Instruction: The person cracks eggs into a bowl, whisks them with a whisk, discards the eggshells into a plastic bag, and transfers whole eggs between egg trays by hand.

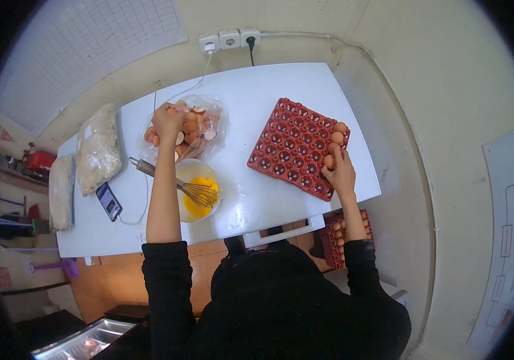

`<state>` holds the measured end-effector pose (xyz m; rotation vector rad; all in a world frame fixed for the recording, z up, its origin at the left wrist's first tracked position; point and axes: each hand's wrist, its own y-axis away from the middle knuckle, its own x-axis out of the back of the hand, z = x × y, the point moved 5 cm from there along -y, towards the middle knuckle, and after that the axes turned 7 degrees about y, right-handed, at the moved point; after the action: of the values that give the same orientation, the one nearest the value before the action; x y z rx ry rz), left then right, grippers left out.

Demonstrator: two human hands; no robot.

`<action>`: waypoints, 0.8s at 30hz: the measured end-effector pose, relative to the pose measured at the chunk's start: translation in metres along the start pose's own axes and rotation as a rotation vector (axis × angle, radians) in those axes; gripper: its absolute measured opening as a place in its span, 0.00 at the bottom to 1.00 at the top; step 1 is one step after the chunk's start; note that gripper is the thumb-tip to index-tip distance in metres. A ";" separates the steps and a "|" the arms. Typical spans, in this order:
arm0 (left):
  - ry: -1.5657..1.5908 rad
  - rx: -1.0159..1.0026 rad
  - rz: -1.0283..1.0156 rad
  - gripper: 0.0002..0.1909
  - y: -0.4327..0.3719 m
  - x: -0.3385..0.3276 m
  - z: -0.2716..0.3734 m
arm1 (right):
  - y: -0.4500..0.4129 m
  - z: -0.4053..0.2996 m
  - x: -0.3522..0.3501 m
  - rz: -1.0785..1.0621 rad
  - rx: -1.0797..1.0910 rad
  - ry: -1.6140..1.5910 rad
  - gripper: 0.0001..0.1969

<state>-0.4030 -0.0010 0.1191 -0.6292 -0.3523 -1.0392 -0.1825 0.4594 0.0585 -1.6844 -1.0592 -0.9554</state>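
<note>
My left hand (167, 122) is over a clear plastic bag (219, 118) heaped with broken brown eggshells (190, 127). Its fingers are curled down among the shells, and whether they grip one is hidden. At the right, my right hand (341, 174) has thumb and fingers around a brown egg (329, 161) in a red plastic egg tray (293, 135). Several more eggs (338, 137) line that tray's right edge; its other visible cups are bare. Between my arms stands a translucent bowl (194, 218) of yolks and beaten egg (195, 204), a wire whisk (199, 192) leaning in it.
Two plastic-wrapped pale packages (99, 150) (61, 193) and a charging phone (109, 202) occupy the left of the white table (239, 112). Wall sockets (230, 39) are behind it. Below the right edge sit more egg-filled trays (338, 238). An open drawer (284, 231) juts toward me.
</note>
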 end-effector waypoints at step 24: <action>-0.185 0.000 -0.062 0.17 -0.015 -0.007 -0.034 | -0.020 -0.151 -0.011 -0.758 -0.462 -1.959 0.17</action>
<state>-0.4199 -0.0227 0.0937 -0.7204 -0.5366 -1.0425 -0.2263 0.3187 0.0990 -2.4780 -2.9731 0.5981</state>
